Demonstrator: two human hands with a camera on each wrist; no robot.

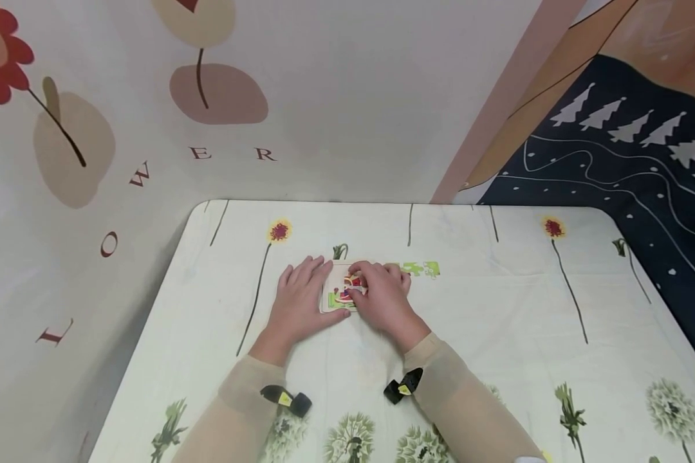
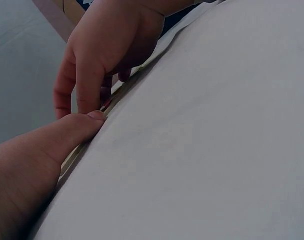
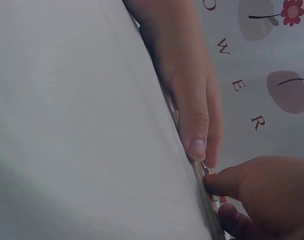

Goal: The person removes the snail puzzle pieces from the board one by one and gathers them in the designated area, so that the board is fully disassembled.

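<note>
A small jigsaw puzzle board point(image 1: 334, 278) with a pale frame lies flat on the table, its picture in red, yellow, blue and green. My left hand point(image 1: 302, 297) rests along its left side, fingers straight and spread, the thumb stretched along the near edge. Over the right part of the board, my right hand point(image 1: 383, 297) has bent fingers. Its thumb and forefinger pinch a red-and-yellow puzzle piece point(image 1: 353, 281) at the picture, mostly covered by the fingers. In the right wrist view, the left thumb point(image 3: 197, 145) presses at the board's edge point(image 3: 204, 200).
Loose green puzzle pieces point(image 1: 431, 269) lie just beyond my right hand, partly behind its knuckles. A white cloth with printed flowers covers the table point(image 1: 498, 308). Behind it hangs a pale printed curtain point(image 1: 353, 116), with a dark tree-patterned cloth point(image 1: 614, 154) at the right.
</note>
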